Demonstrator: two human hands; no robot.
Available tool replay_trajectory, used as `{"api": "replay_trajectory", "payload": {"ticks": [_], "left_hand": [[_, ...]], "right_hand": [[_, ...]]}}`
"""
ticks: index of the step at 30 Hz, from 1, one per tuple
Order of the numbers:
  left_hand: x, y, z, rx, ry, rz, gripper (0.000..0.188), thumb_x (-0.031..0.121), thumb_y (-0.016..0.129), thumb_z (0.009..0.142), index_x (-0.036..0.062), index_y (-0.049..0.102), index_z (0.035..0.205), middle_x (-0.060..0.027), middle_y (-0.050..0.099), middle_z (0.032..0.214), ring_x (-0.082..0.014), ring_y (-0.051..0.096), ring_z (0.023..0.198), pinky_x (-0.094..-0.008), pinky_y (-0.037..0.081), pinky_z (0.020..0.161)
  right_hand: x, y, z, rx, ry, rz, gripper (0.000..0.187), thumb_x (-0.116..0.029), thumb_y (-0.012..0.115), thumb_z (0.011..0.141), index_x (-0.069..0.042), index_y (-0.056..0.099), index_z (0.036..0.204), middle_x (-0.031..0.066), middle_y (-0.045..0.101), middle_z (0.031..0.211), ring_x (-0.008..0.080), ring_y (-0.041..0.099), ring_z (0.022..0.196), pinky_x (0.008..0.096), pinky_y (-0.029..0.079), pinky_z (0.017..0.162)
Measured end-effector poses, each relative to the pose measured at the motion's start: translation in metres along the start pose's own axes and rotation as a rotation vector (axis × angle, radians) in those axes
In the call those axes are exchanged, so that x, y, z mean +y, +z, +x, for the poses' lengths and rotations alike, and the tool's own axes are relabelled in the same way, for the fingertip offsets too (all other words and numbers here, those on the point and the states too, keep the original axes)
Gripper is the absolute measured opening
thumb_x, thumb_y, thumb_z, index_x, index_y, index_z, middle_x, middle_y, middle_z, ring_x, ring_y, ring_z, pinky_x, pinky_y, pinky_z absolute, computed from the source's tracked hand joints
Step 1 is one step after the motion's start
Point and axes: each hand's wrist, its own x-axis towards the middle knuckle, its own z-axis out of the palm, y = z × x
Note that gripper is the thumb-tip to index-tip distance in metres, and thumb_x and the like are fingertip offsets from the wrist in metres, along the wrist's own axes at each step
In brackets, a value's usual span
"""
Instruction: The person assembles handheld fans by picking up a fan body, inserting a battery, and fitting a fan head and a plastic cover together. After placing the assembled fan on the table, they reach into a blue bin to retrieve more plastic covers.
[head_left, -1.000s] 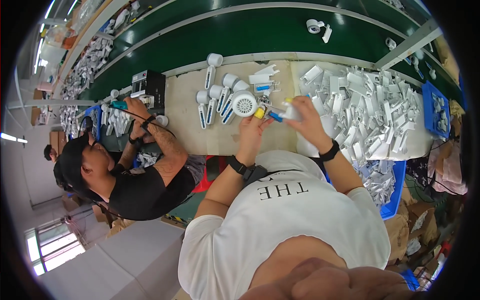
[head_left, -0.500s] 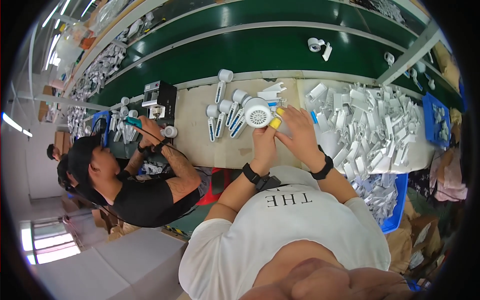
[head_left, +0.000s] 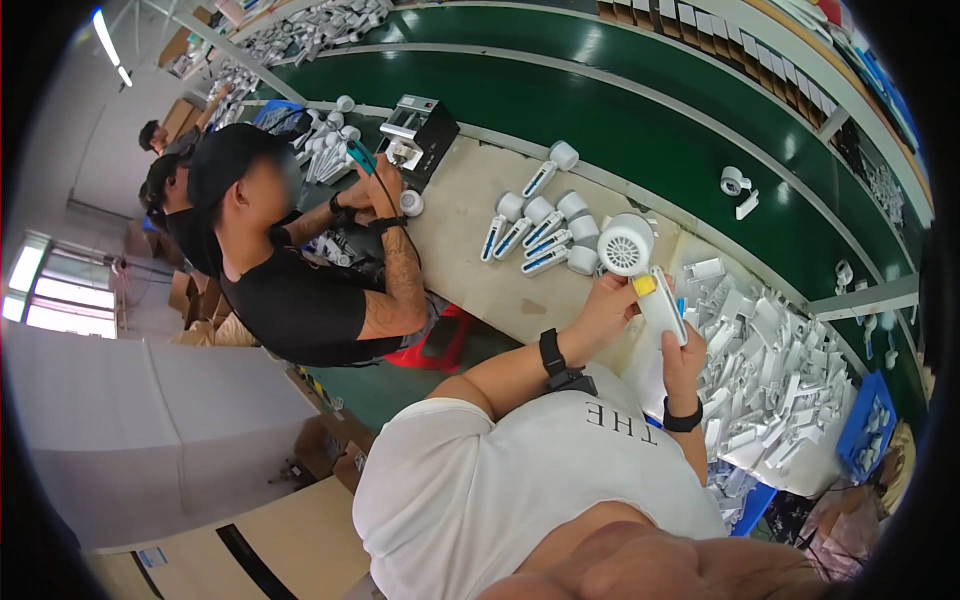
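A white hair-dryer-like device (head_left: 626,247) with a round slotted grille is held up in front of me. Its long white handle (head_left: 662,308) points down and to the right, and a yellow piece (head_left: 645,286) sits at the neck. My left hand (head_left: 598,312) is closed around the neck, just below the grille. Fingers of my right hand (head_left: 684,362) grip the lower end of the handle. Left of the device, several similar units (head_left: 545,235) lie on the bench with grey-white round heads and open handles showing blue strips inside.
A heap of white plastic shells (head_left: 770,370) covers the bench on the right, with a blue bin (head_left: 866,425) beyond. Behind the bench runs a green conveyor (head_left: 560,110) carrying a few parts. A co-worker (head_left: 290,270) sits to the left, near a black machine (head_left: 420,135).
My view has turned, shifting the bench rightward in the picture. A white handle now shows below the grille. My right hand has moved from the yellow piece down to the handle's lower end.
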Motion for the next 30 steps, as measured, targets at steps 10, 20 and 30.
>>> {"api": "replay_trajectory", "payload": {"ticks": [10, 20, 30], "left_hand": [[0.047, -0.159, 0.065, 0.448, 0.437, 1.231, 0.023, 0.015, 0.058, 0.074, 0.0028, 0.058, 0.093, -0.0090, 0.059, 0.076, -0.0164, 0.054, 0.068, -0.0327, 0.042, 0.058], [0.135, -0.323, 0.064, 0.924, -0.253, 2.009, 0.041, 0.002, 0.052, 0.066, -0.0035, 0.047, 0.107, -0.0253, 0.058, 0.089, -0.0419, 0.054, 0.086, -0.0434, 0.043, 0.075], [0.062, -0.226, 0.092, 0.458, 0.189, 1.325, 0.033, 0.009, 0.057, 0.079, -0.0018, 0.050, 0.109, -0.0104, 0.056, 0.100, -0.0194, 0.055, 0.088, -0.0270, 0.045, 0.075]], "right_hand": [[0.125, -0.025, 0.083, -0.425, 0.126, -0.092, 0.026, -0.024, 0.055, 0.083, -0.003, 0.058, 0.097, 0.0097, 0.061, 0.085, 0.0186, 0.057, 0.079, 0.0304, 0.045, 0.072], [0.248, -0.103, 0.306, 0.674, 0.438, -0.703, 0.065, -0.042, 0.063, 0.071, 0.002, 0.044, 0.115, 0.0185, 0.060, 0.086, 0.0329, 0.058, 0.087, 0.0362, 0.046, 0.076], [0.222, -0.115, 0.291, 0.315, 0.645, 0.408, 0.024, -0.020, 0.045, 0.085, -0.006, 0.055, 0.101, 0.0030, 0.056, 0.073, 0.0104, 0.054, 0.059, 0.0256, 0.050, 0.057]]}}
